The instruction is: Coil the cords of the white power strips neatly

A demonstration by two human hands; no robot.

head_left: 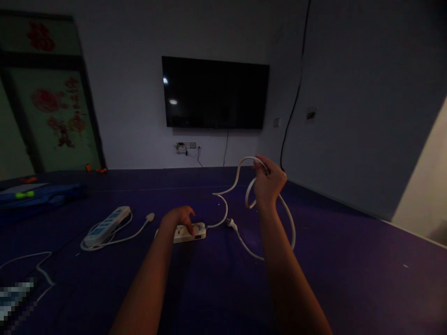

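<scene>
My left hand [180, 217] rests over a white power strip [199, 231] on the purple floor, its fingers bent and gripping the strip. Part of the strip lies hidden under that hand. From its right end a white cord [223, 190] rises in a wavy line. My right hand [269, 180] holds this cord up in the air, closed round it, with loops hanging below. The cord's plug [231, 224] lies on the floor just right of the strip.
To the left lies a second power strip [108, 226], blue and white, its cord curled round it with a plug [150, 217]. Farther left are dark blue cloth [52, 194] and a thin white cable [44, 271]. A television [215, 94] hangs on the far wall.
</scene>
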